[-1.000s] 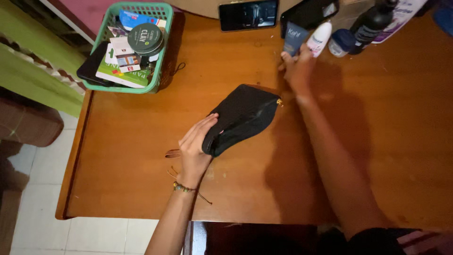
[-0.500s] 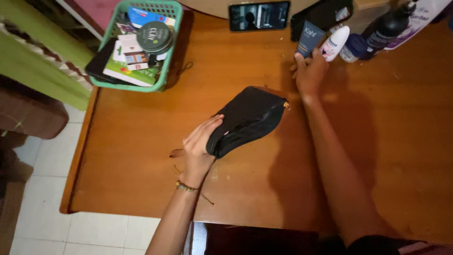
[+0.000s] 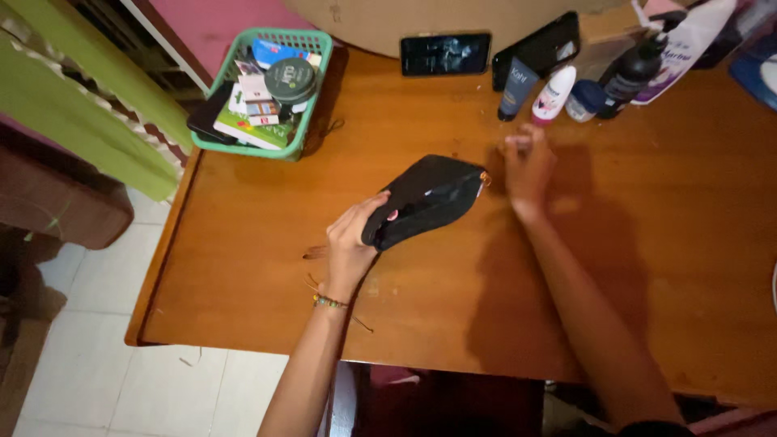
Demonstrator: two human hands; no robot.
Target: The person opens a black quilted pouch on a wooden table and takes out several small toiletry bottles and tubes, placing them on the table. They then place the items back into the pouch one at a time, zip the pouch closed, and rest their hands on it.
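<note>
Here we hold a black pouch (image 3: 425,198) mid-worktop (image 3: 243,243).
Our left hand (image 3: 352,243) grips its near end; our right hand (image 3: 528,162), fingers loosely curled and holding nothing, rests beside its zip end, bottles (image 3: 558,91) beyond, bare wood towards the near edge.

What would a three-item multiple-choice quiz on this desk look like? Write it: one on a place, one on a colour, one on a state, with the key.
1. Where is the basket?
A. the desk's far left corner
B. the desk's near right corner
C. the floor

2. What colour is the pouch?
A. red
B. black
C. white

3. What is the left hand doing?
A. lying flat, empty
B. gripping the pouch's end
C. lifting a bottle

Key: 1 A, it sits at the far left corner of the desk. 2 B, its fabric is black. 3 B, fingers curl round the pouch's near end, while the right hand hovers empty.
</note>
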